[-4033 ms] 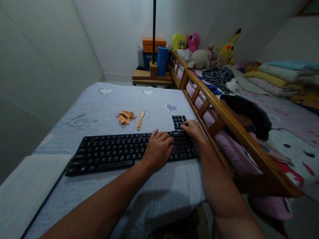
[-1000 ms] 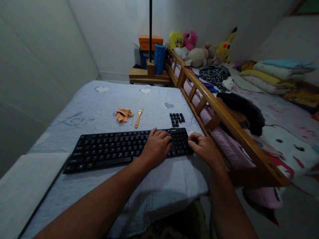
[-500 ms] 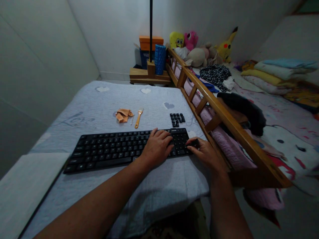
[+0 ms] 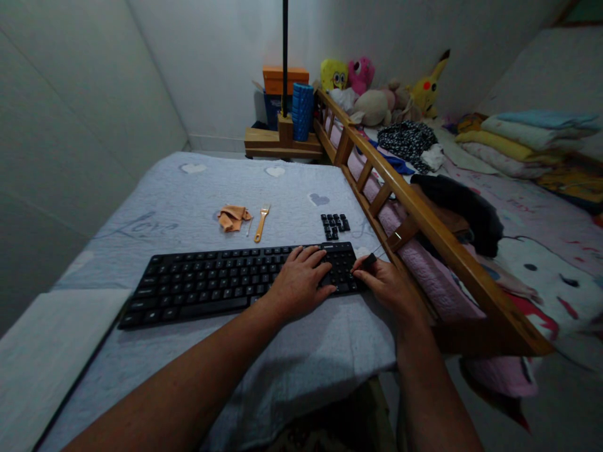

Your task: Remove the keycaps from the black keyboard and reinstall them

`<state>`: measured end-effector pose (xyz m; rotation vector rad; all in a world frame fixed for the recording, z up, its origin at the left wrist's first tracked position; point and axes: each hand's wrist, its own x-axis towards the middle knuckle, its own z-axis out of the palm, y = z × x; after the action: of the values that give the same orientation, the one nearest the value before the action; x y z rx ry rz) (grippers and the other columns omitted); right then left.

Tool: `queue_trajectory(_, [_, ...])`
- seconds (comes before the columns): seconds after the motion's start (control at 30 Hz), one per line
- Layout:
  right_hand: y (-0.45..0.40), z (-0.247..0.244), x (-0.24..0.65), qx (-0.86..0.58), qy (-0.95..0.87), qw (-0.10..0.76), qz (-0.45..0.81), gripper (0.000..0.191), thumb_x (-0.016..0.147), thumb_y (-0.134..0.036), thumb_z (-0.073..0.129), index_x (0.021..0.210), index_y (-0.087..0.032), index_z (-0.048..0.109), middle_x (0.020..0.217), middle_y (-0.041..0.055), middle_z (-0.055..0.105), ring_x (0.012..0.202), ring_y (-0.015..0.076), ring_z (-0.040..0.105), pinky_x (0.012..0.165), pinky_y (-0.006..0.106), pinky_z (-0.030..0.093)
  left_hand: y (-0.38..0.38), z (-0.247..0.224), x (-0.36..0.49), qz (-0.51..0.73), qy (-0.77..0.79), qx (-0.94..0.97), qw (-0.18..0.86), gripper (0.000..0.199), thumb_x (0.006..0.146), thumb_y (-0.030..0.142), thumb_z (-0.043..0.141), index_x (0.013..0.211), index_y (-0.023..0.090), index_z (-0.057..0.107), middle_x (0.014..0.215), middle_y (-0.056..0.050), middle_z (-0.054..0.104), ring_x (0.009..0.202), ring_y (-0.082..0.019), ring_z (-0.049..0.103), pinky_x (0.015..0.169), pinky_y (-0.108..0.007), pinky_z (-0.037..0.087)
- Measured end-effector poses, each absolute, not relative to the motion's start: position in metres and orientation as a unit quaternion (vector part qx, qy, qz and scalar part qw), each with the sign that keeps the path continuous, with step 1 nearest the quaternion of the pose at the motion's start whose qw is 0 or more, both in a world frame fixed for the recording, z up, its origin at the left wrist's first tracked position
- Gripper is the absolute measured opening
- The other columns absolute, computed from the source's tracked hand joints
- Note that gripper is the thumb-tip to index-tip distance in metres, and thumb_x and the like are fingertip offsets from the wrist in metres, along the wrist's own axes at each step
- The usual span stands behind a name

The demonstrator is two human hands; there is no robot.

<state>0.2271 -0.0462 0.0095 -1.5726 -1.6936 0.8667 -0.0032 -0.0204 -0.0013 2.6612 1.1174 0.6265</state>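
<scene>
A black keyboard (image 4: 207,276) lies slightly aslant on the cloth-covered table. My left hand (image 4: 301,276) rests flat over its right half, fingers spread beside the number pad. At the keyboard's right edge, my right hand (image 4: 384,282) is closed around a keycap puller (image 4: 369,260) with a black handle and thin wires pointing up and right. Its thumb and forefinger meet at the number pad's right column; whether a key is between them cannot be made out. Several loose black keycaps (image 4: 334,226) lie grouped behind the number pad.
Behind the keyboard lie an orange cloth (image 4: 233,218), a cotton swab (image 4: 249,226) and a brush with a yellow handle (image 4: 261,224). A wooden bed rail (image 4: 405,201) runs close along the right. A white pad-like slab (image 4: 56,351) sits at the near left.
The keycap puller has turned in my right hand, its wires now showing up and right. My left hand has shifted slightly, its thumb stretched further right.
</scene>
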Motion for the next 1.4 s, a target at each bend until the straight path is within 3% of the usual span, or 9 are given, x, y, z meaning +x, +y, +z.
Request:
queue_trajectory(0.23, [-0.045, 0.010, 0.226, -0.581, -0.595, 0.390, 0.396, 0.017, 0.078, -0.034, 0.063, 0.084, -0.018, 0.064, 0.074, 0.0002, 0.063, 0.069, 0.0163, 0.058, 0.064, 0.027, 0.045, -0.020, -0.004, -0.004, 0.204, 0.374, 0.900, 0.090, 0.042, 0.086, 0.045, 0.065, 0.120, 0.020, 0.066, 0.139, -0.011, 0.058, 0.133, -0.032, 0.045, 0.114, -0.055, 0.031])
queue_trajectory(0.37, [-0.046, 0.011, 0.221, -0.583, -0.616, 0.385, 0.364, 0.014, 0.080, -0.032, 0.062, 0.084, -0.018, 0.064, 0.077, 0.0013, 0.064, 0.073, 0.0174, 0.060, 0.067, 0.028, 0.046, -0.020, -0.005, -0.003, 0.213, 0.374, 0.898, 0.092, 0.041, 0.086, 0.045, 0.066, 0.119, 0.021, 0.065, 0.137, -0.011, 0.058, 0.133, -0.032, 0.045, 0.113, -0.056, 0.032])
queue_trajectory(0.67, [-0.051, 0.021, 0.197, -0.549, -0.697, 0.379, 0.263, 0.009, 0.084, -0.025, 0.060, 0.087, -0.020, 0.066, 0.081, 0.0022, 0.068, 0.076, 0.0179, 0.062, 0.074, 0.029, 0.047, -0.019, 0.000, -0.004, 0.308, 0.349, 0.878, 0.114, 0.026, 0.087, 0.036, 0.067, 0.106, 0.018, 0.068, 0.109, -0.009, 0.067, 0.105, -0.026, 0.058, 0.098, -0.044, 0.046])
queue_trajectory(1.07, [-0.055, 0.021, 0.182, -0.529, -0.696, 0.406, 0.266, 0.007, 0.084, -0.022, 0.060, 0.088, -0.020, 0.065, 0.087, 0.0038, 0.068, 0.084, 0.0189, 0.064, 0.078, 0.030, 0.049, -0.019, 0.001, -0.003, 0.326, 0.331, 0.877, 0.119, 0.012, 0.090, 0.025, 0.062, 0.095, 0.018, 0.070, 0.094, -0.006, 0.069, 0.094, -0.022, 0.059, 0.092, -0.041, 0.047])
queue_trajectory(1.4, [-0.054, 0.021, 0.175, -0.560, -0.643, 0.453, 0.261, 0.003, 0.081, -0.022, 0.060, 0.080, -0.020, 0.062, 0.078, 0.0019, 0.063, 0.074, 0.0170, 0.060, 0.070, 0.029, 0.047, -0.017, -0.001, -0.006, 0.367, 0.325, 0.867, 0.090, 0.012, 0.089, 0.027, 0.064, 0.093, 0.017, 0.071, 0.091, -0.006, 0.071, 0.090, -0.023, 0.061, 0.089, -0.043, 0.048])
